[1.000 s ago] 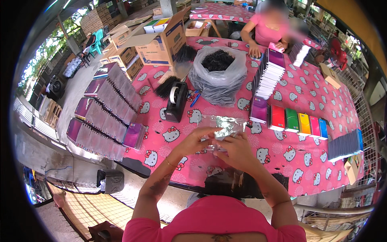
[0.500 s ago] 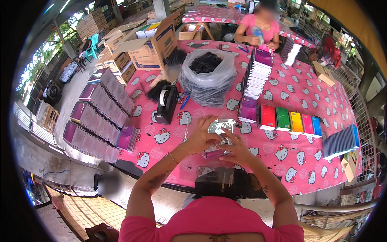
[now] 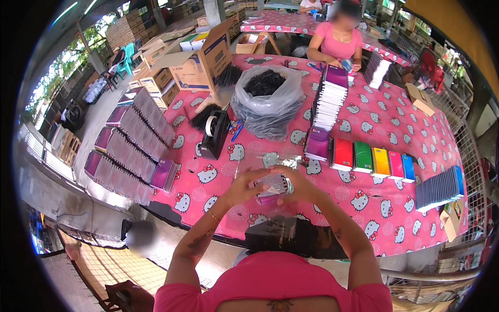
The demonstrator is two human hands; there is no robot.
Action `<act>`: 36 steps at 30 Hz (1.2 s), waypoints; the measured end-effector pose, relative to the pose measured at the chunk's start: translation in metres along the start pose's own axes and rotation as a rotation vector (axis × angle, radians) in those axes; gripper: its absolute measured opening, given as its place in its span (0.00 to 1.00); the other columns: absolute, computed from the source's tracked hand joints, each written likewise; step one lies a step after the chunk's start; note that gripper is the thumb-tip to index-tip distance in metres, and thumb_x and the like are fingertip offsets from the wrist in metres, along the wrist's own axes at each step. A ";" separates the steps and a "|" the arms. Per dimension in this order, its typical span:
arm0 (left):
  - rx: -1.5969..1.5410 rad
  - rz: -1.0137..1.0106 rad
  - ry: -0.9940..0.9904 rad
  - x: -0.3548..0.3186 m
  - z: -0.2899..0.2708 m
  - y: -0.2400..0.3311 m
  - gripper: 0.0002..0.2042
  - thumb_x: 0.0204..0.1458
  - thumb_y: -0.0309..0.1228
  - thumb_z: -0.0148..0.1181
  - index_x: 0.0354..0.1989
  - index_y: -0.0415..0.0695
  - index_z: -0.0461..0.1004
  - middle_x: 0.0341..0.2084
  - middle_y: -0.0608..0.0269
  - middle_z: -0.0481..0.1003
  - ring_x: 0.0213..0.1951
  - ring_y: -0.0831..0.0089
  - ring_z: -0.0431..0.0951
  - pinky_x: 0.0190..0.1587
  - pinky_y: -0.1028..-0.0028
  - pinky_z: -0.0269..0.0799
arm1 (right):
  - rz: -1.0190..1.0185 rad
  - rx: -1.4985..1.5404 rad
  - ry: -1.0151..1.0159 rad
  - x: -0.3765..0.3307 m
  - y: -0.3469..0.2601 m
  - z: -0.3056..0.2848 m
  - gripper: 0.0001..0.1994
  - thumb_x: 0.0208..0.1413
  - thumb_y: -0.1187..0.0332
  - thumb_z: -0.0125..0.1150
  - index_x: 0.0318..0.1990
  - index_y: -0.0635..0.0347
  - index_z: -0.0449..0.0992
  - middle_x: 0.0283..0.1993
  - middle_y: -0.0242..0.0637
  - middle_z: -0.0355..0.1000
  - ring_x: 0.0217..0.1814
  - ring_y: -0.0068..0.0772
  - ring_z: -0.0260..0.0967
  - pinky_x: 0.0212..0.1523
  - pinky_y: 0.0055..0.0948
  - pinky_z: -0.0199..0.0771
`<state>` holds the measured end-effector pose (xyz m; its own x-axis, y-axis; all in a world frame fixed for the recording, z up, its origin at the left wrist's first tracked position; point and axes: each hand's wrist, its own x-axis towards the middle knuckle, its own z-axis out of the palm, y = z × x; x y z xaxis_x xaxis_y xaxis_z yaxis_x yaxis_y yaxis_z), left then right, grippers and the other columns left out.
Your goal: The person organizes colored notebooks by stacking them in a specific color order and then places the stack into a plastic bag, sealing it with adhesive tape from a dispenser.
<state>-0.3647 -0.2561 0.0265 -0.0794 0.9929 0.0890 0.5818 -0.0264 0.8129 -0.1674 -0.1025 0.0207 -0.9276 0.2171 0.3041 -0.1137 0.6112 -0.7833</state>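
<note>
Above pink table [image 3: 364,119] | both hands' grip pinching wrapped notebook [image 3: 271,185] | tape dispenser [image 3: 214,134] beyond

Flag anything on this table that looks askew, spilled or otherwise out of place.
Nothing is spilled or damaged. The tall stack of notebooks leans slightly. Crumpled clear wrap lies loose on the tablecloth just beyond both hands, the left hand and right hand, which hold a small wrapped notebook.

Glossy clear plastic wrap [image 3: 271,183], crinkly translucent plastic bag [image 3: 267,104], smooth printed vinyl tablecloth [image 3: 364,119], matt cardboard boxes [image 3: 200,65].
</note>
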 end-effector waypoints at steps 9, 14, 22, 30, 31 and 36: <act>0.399 0.263 0.195 -0.011 0.018 0.019 0.19 0.46 0.29 0.68 0.48 0.43 0.77 0.41 0.54 0.78 0.42 0.59 0.78 0.43 0.60 0.73 | -0.060 -0.264 0.146 -0.015 0.000 0.015 0.21 0.51 0.70 0.67 0.54 0.56 0.74 0.41 0.37 0.75 0.45 0.43 0.72 0.46 0.40 0.71; 0.399 0.092 0.219 0.011 0.018 0.024 0.16 0.49 0.29 0.65 0.47 0.43 0.75 0.23 0.57 0.78 0.32 0.55 0.79 0.35 0.58 0.74 | 0.079 -0.241 0.257 -0.010 -0.013 0.027 0.21 0.52 0.72 0.65 0.54 0.57 0.72 0.35 0.37 0.74 0.42 0.43 0.73 0.45 0.38 0.71; 0.468 0.026 0.132 0.024 0.017 0.032 0.17 0.51 0.29 0.62 0.50 0.44 0.70 0.27 0.55 0.79 0.34 0.51 0.79 0.37 0.54 0.73 | 0.263 0.064 0.322 -0.004 -0.005 0.026 0.27 0.47 0.68 0.71 0.56 0.55 0.69 0.62 0.45 0.61 0.59 0.50 0.64 0.57 0.46 0.66; 0.391 0.447 0.354 -0.012 0.010 0.050 0.19 0.48 0.32 0.68 0.49 0.44 0.74 0.45 0.57 0.76 0.46 0.56 0.75 0.52 0.57 0.69 | -0.048 -0.319 0.215 -0.025 -0.009 0.019 0.19 0.43 0.69 0.74 0.45 0.55 0.77 0.52 0.35 0.70 0.57 0.45 0.65 0.54 0.45 0.67; 0.457 0.448 0.311 -0.015 0.010 0.041 0.18 0.48 0.32 0.68 0.48 0.44 0.74 0.46 0.57 0.75 0.47 0.55 0.75 0.51 0.57 0.70 | -0.064 -0.330 0.209 -0.025 -0.010 0.020 0.17 0.43 0.70 0.73 0.43 0.55 0.78 0.50 0.34 0.71 0.56 0.45 0.65 0.53 0.44 0.67; 0.389 0.361 0.190 -0.016 0.020 0.012 0.21 0.45 0.26 0.69 0.49 0.43 0.73 0.38 0.58 0.78 0.41 0.57 0.77 0.43 0.60 0.73 | -0.028 -0.267 0.201 -0.017 -0.012 0.022 0.12 0.46 0.72 0.70 0.40 0.55 0.78 0.40 0.36 0.74 0.45 0.45 0.70 0.49 0.45 0.68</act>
<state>-0.3401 -0.2703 0.0232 0.0565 0.8894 0.4537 0.8521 -0.2798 0.4424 -0.1581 -0.1298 0.0130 -0.8334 0.3273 0.4453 -0.0160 0.7911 -0.6115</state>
